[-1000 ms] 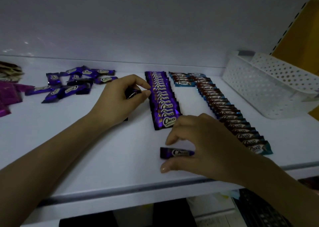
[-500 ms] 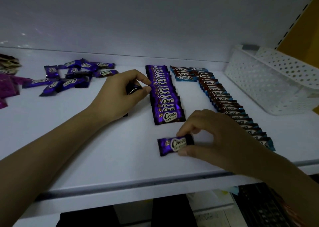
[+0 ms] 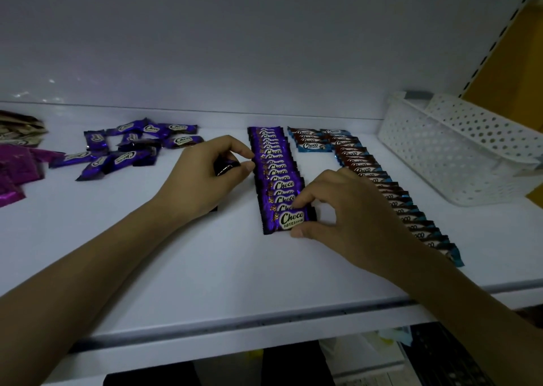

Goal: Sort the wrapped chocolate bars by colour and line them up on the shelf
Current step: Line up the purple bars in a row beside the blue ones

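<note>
A row of overlapping purple Choco bars (image 3: 274,170) runs front to back across the middle of the white shelf (image 3: 182,268). My right hand (image 3: 346,209) pinches the front purple bar (image 3: 286,219) by its right end, at the near end of that row. My left hand (image 3: 205,172) holds several purple bars (image 3: 224,165) just left of the row. To the right lies a long row of brown-and-blue bars (image 3: 390,192). A loose heap of purple bars (image 3: 129,147) lies at the back left.
A white perforated basket (image 3: 458,147) stands at the back right. Magenta wrappers (image 3: 17,171) and beige packets (image 3: 20,127) lie at the far left. The shelf's front lip (image 3: 264,324) runs below my forearms.
My right hand has carried the single purple bar from the shelf front back onto the near end of the purple row. My left hand has stayed in place.
</note>
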The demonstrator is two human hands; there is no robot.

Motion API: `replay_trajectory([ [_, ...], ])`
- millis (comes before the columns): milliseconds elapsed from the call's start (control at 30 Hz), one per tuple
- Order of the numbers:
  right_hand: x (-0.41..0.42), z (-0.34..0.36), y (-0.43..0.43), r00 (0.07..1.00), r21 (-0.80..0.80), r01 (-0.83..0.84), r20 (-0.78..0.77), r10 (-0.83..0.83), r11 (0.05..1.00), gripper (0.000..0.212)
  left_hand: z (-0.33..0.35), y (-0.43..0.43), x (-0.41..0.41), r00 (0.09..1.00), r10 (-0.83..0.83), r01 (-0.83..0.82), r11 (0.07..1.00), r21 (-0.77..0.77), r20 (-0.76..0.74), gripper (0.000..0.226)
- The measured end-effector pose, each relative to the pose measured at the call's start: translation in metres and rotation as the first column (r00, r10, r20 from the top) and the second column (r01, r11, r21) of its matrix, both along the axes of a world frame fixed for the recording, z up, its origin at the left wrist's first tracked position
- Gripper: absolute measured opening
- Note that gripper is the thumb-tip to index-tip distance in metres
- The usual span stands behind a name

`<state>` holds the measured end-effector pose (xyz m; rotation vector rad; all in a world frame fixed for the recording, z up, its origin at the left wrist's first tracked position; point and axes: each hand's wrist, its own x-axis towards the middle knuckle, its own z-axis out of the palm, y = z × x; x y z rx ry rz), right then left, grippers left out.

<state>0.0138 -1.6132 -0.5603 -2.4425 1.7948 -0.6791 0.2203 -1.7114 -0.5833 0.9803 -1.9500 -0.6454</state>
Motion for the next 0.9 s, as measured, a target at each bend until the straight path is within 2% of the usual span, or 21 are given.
replay_trajectory([
  [233,0.002,0.001,0.0,1.0,0.013,-0.006,0.01,0.006,1.0,0.035,0.001,0.002,-0.001,1.0,-0.004,0.004,1.0,-0.005,-0.016,0.011],
  [467,0.004,0.002,-0.003,1.0,-0.019,-0.012,0.013,0.012,1.0,0.034,0.002,0.002,0.0,0.999,0.006,-0.006,1.0,-0.003,-0.034,0.006],
  [567,0.003,0.003,-0.003,1.0,-0.006,-0.012,0.009,0.012,1.0,0.04,0.003,0.002,-0.002,1.0,0.019,-0.019,1.0,-0.003,-0.016,0.006],
  [633,0.003,0.005,-0.003,0.999,-0.001,-0.016,0.036,0.016,1.0,0.045,0.006,0.002,-0.007,0.989,0.034,-0.017,0.993,0.117,-0.143,0.011],
  [700,0.008,0.008,-0.004,0.995,-0.004,-0.025,0.101,0.026,1.0,0.048,0.012,0.003,-0.01,0.906,0.064,0.099,0.93,0.355,-0.419,0.015],
  [767,0.018,0.01,-0.004,0.982,0.007,-0.038,0.187,0.036,0.999,0.052,0.021,0.005,-0.01,0.78,0.069,0.314,0.816,0.484,-0.622,0.019],
  [833,0.035,0.011,-0.006,0.975,0.036,-0.042,0.218,0.033,0.998,0.061,0.028,0.008,-0.008,0.631,0.083,0.515,0.699,0.497,-0.771,0.029],
  [900,0.054,0.01,-0.01,0.978,0.048,-0.048,0.207,0.037,0.998,0.073,0.033,0.01,-0.006,0.505,0.142,0.614,0.635,0.47,-0.852,0.032],
])
